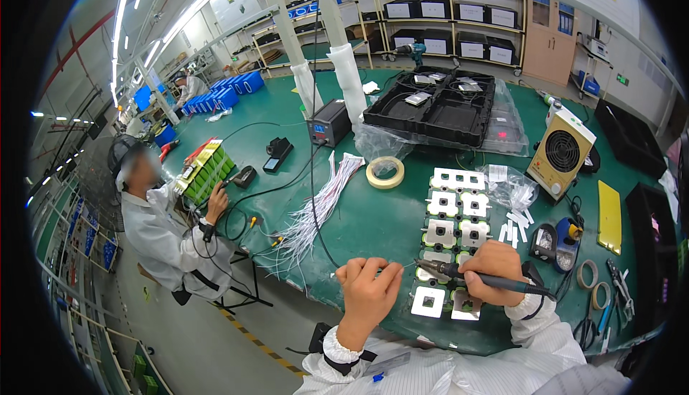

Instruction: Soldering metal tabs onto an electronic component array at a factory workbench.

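In front of me lies a battery pack (446,208) with green-edged cells and silver metal tabs on top. My right hand (494,273) is closed round the handle of a soldering iron (513,282), whose tip rests at a tab on the pack's near part. My left hand (369,291) is closed in a pinch, left of the pack, on a thin wire (408,264) that reaches toward the iron's tip. Whether wire and tip touch is too small to tell. A dark cable hangs from above and ends at my left hand.
White wires (316,212) and a masking tape roll (385,172) lie left of the pack. Black trays (430,108) stand behind. At right are a fume fan (562,149), solder spool (567,248), pliers (621,291) and scissors (587,329). A co-worker (154,215) sits at the left.
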Demonstrator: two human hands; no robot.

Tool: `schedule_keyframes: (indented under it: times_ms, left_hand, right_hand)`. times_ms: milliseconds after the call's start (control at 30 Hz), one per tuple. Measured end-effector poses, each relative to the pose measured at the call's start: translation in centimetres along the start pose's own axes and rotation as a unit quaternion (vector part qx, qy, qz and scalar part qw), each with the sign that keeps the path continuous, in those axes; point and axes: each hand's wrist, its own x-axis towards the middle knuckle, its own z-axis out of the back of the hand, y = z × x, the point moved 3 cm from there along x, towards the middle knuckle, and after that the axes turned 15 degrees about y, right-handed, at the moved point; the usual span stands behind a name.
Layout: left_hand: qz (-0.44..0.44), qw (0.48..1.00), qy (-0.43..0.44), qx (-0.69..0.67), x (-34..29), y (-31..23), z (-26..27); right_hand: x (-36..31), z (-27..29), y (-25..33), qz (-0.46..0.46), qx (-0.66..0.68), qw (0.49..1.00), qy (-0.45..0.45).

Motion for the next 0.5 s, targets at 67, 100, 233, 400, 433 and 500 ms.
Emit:
schedule_keyframes:
  times_ms: [67,100,233,400,433,500]
  left_hand:
    - [-0.001,1.0,0.001,-0.001,0.06,0.03,-0.04]
    - [-0.002,1.0,0.002,-0.002,0.11,0.04,-0.06]
    - [0.0,1.0,0.002,-0.004,0.18,0.08,-0.03]
    - [0.002,1.0,0.005,-0.005,0.11,-0.01,-0.05]
    - [0.002,1.0,0.005,-0.005,0.1,0.0,-0.05]
    - [0.003,1.0,0.001,-0.006,0.12,0.05,-0.02]
  right_hand:
    - [0.0,-0.01,0.02,0.0,-0.001,1.0,0.0]
    - [0.03,0.0,0.01,0.0,0.0,1.0,0.001]
    - [0.06,-0.01,-0.1,0.005,0.007,1.0,-0.007]
    - [-0.14,-0.05,-0.09,0.011,-0.002,1.0,-0.013]
    - [-0.18,0.01,-0.05,0.016,-0.004,1.0,-0.023]
    - [-0.2,0.07,-0.07,0.017,-0.006,1.0,-0.023]
